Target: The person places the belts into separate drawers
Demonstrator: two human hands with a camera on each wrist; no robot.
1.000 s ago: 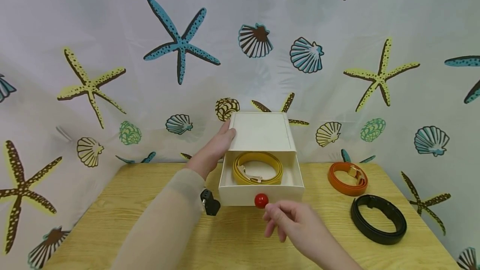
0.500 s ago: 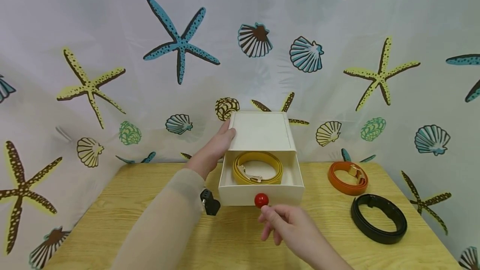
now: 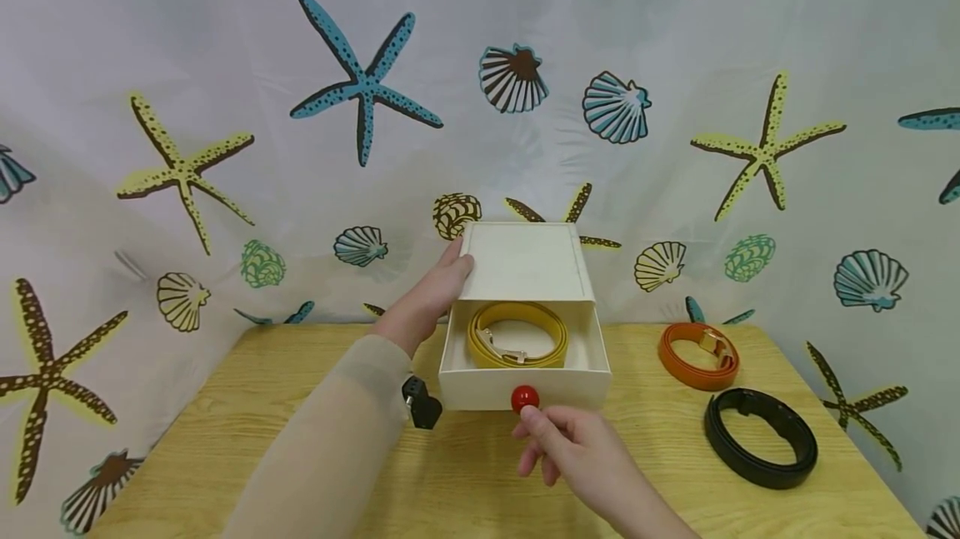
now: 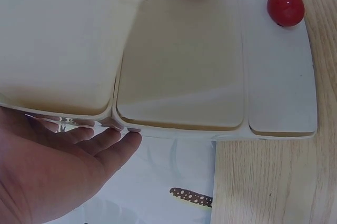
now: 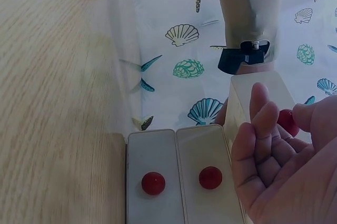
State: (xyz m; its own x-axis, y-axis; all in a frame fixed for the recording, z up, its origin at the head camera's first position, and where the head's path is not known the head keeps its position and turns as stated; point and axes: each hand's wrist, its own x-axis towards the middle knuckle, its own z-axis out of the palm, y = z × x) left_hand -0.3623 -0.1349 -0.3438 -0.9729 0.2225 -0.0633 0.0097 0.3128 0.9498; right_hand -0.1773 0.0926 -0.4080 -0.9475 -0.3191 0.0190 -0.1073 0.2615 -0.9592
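Observation:
A white drawer cabinet [image 3: 525, 260] stands at the back of the wooden table, its top drawer [image 3: 468, 391] pulled out. In that drawer lies a coiled yellow belt [image 3: 560, 341] with a metal buckle. My left hand [image 3: 429, 293] rests against the cabinet's left side; in the left wrist view its fingers [image 4: 118, 155] lie extended along that side. My right hand [image 3: 581, 447] is at the red knob [image 3: 525, 396] on the drawer's front. Its thumb and index finger pinch the knob in the right wrist view, the other fingers [image 5: 245, 153] curled beside it.
Right of the cabinet lie a coiled orange belt [image 3: 690, 376] and a coiled black belt [image 3: 757, 466]. Two lower drawers, each with a red knob [image 5: 153, 183], are shut. A curtain [image 3: 480, 156] with starfish and shells hangs close behind.
My right hand has moved slightly left, its thumb and index finger coming onto the red knob. The left hand, the drawer and the belts have stayed in place.

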